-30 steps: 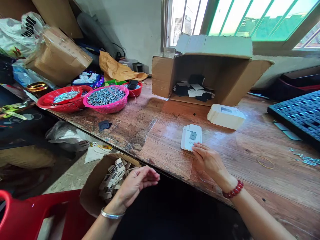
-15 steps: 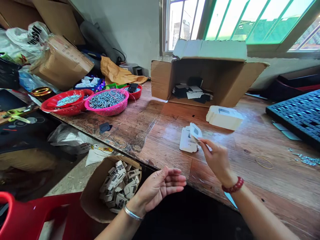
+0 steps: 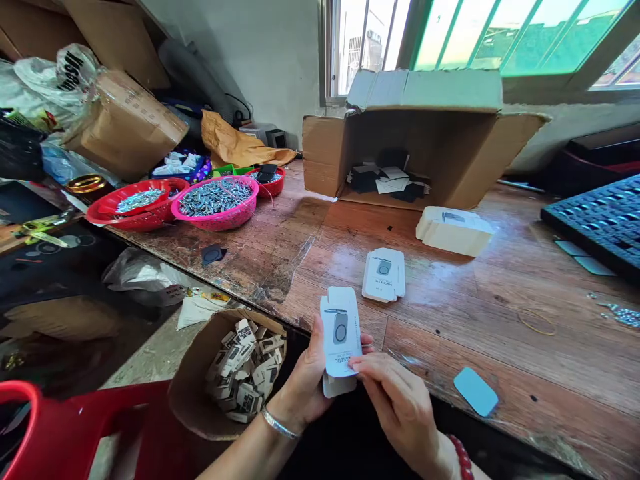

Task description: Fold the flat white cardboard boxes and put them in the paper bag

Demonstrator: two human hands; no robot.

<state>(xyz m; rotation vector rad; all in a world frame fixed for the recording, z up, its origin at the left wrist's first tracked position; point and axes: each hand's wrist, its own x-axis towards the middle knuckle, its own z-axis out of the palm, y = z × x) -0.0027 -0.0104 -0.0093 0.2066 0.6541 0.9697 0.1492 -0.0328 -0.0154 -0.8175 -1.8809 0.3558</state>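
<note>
A flat white printed carton is held between both hands over the table's front edge, its picture side facing up. My left hand is closed around its left side, thumb on the edge and fingers behind. My right hand pinches the carton's lower right corner. Just beyond lies a short stack of the same flat cartons, printed "MAGNETIC". Farther back right rests a taller stack of flat cartons. A light blue rounded card lies right of my right hand.
Below the table edge at left, a cardboard box holds many folded small boxes. A pink basket and a red basket carry small metal parts. An open carton stands at the back, a black tray at right.
My right hand has brought one carton from the short stack down to my left hand. My left hand, open before, has closed on it. The light blue card now shows more fully.
</note>
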